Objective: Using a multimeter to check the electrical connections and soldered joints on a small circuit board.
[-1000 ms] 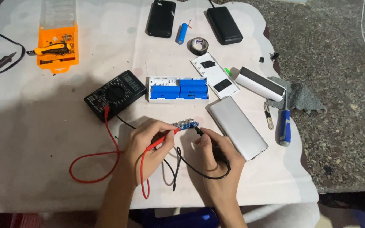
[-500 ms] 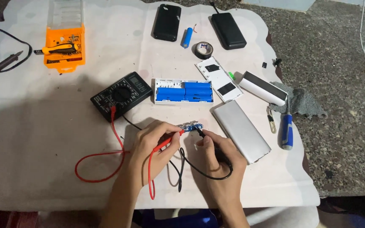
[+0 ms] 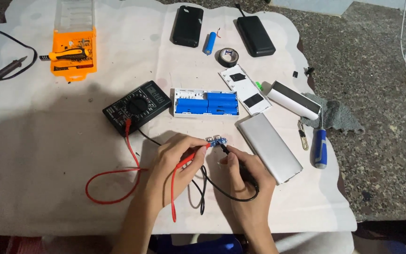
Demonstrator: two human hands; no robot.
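Now, from the left side of the white cloth (image 3: 34, 141) I see a soldering iron with black cable (image 3: 1, 75) at the edge, and near it an orange plastic tool box (image 3: 74, 59) with a screwdriver lying on it. Further right lies the black multimeter (image 3: 137, 107); its red and black wires run down to my hands. My left hand (image 3: 172, 164) is closed around the red test probe (image 3: 191, 156), and the probe tip touches the small blue circuit board (image 3: 216, 140) on the cloth. My right hand (image 3: 246, 176) grips the black test probe (image 3: 231, 155), and its tip meets the same board from the right side. Behind the board sits a white battery holder with blue cylindrical cells (image 3: 206, 103). Just beside my right hand is a flat silver metal power-bank shell (image 3: 269, 146). More to the right a blue-handled screwdriver (image 3: 320, 146) lies near the cloth edge, and a grey rag (image 3: 337, 115) is partly on the stone table.
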